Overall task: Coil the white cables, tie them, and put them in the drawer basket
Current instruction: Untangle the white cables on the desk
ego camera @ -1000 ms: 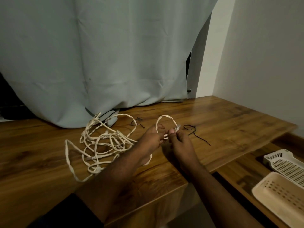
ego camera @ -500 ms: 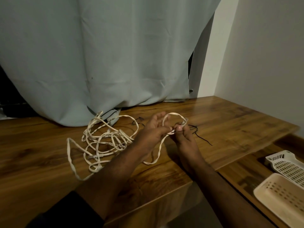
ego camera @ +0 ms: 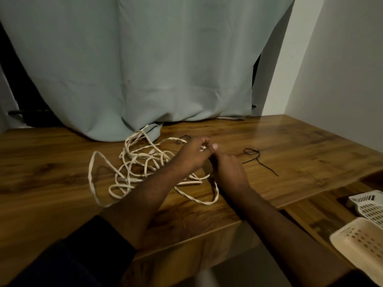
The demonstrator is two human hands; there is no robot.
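I judge the job barely begun. The cable [ego camera: 143, 164] lies as a loose tangle on the desk [ego camera: 290, 150], left of centre and just near of the curtain [ego camera: 145, 69], with one long loop trailing toward the near edge below my wrists. No neat coil exists yet, nothing is tied, and nothing has gone into a basket.

My left hand [ego camera: 193, 155] is curled, its fingertips pinching the cable's end, where a small pale plug tip shows. My right hand [ego camera: 227, 168] is pressed against it from the right; its thumb is up by that same tip, but its fingers are hidden behind the hand, so I cannot tell whether it grips the cable too. Coiling, tying and stowing all remain.

The cable is white, thin and limp, with a twisted, braided look along its length; I expect it to flop and snag on itself. A thin black tie [ego camera: 256, 157] lies to the right of my hands, apart from them, looped at one end with a straight tail. The desk is glossy wood grain, smooth and flat. At the near right sit a cream basket [ego camera: 360, 243] and a white basket [ego camera: 371, 206], both rigid perforated plastic.
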